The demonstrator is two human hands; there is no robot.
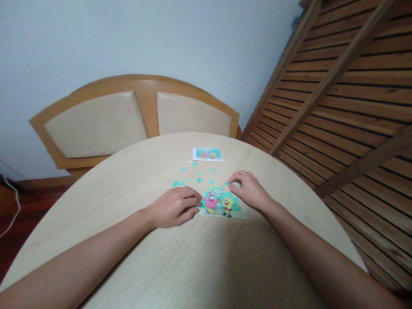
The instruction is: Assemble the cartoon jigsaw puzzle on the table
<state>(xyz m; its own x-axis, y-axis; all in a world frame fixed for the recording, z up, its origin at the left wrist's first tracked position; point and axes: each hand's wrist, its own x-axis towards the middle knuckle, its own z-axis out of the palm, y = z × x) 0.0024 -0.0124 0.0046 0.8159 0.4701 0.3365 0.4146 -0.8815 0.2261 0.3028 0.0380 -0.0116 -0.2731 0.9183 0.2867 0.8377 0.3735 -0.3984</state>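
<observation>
A partly assembled jigsaw puzzle [219, 204] with cartoon figures on a turquoise ground lies flat on the table. At its left edge rests my left hand [177, 207], fingers stretched out and fingertips touching the border. Over the upper right side, my right hand [249, 187] pinches a small turquoise puzzle piece [227, 184] between thumb and forefinger. Several loose puzzle pieces [199, 180] are scattered beyond the puzzle, with a denser cluster [179, 184] just past my left hand. Farther back is a reference picture card [208, 154] showing similar figures.
The round wooden table [154, 266] fills the foreground. Behind it stands a bench backrest [151, 107] with cream padded panels against a pale wall. A slatted wooden screen [341, 94] leans at the right. A white cable [16, 206] hangs at the far left.
</observation>
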